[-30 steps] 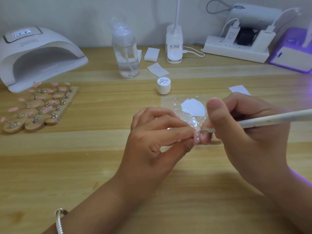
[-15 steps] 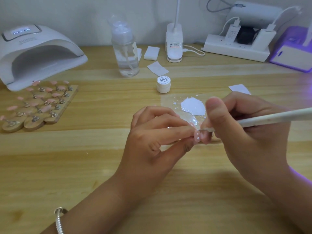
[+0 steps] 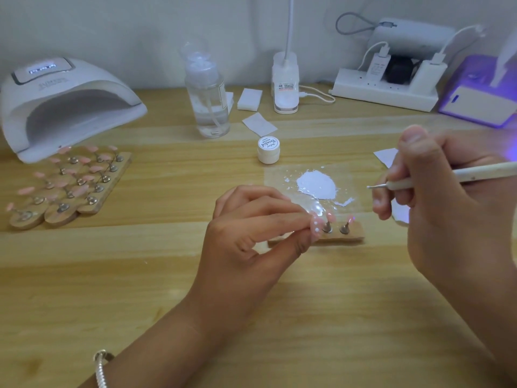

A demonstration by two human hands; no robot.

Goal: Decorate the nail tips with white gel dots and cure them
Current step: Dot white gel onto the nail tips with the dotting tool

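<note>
Your left hand is pinching a pink plastic nail tip in a narrow grip — white dots already showing — beside the small wooden stand. Your right hand is holding the slim white dotting tool near the white gel puddle. The large wooden rack of pink tips is looking undotted; curing under the white arched lamp is pending.

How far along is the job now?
Done: the nail tip pinched by the left hand carries white dots. In hand: the right hand holds the dotting tool near the white gel. Left: the board of pink tips looks undotted; nothing shows inside the lamp.
</note>
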